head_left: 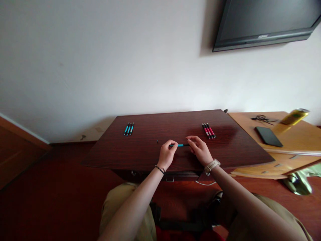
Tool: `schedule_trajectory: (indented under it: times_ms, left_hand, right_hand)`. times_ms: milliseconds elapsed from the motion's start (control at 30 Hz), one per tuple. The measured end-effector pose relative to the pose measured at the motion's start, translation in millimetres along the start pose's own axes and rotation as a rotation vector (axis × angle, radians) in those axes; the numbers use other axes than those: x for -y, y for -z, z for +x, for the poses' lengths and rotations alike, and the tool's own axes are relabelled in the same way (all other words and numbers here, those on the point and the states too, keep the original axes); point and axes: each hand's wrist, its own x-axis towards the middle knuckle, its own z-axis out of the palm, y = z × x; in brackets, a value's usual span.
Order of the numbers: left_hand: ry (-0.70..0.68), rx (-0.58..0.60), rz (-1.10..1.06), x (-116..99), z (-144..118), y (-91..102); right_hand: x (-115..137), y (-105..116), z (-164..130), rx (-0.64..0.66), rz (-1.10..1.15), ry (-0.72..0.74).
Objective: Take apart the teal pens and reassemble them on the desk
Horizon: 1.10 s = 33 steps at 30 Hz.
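The dark table (140, 150) runs wide to both sides of the hands, its near edge just under the wrists and its far edge close to the wall; most of the top between the hands and the far edge is bare. A lighter desk (296, 140) butts against the table's right corner, carrying a phone (269, 136), a cable (262, 118) and a yellow can (294, 116). On the table, blue pens (129, 129) lie grouped at far left and red pens (208, 131) at far right, both well apart from the hands. A tiny dark bit (157, 141) sits just left of the left hand (167, 155). A blue pen (180, 145) lies level between the hands, near the table's middle front: the left hand pinches its left end with closed fingers, the right hand (199, 149) pinches its right end
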Motion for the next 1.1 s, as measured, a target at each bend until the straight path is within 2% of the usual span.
schedule_trajectory:
  times_ms: [400,633,1100]
  left_hand:
    - [0.049,-0.014,-0.084,-3.4,-0.4,-1.0]
    - [0.038,-0.014,-0.095,-0.4,0.2,-1.3]
    - [0.035,-0.029,-0.104,2.9,1.7,-0.7]
  right_hand:
    - [-3.9,0.3,1.7,-0.003,0.068,0.060]
    - [-3.5,2.2,0.7,0.005,0.029,0.095]
    - [-2.3,0.4,1.1,0.053,0.016,0.037]
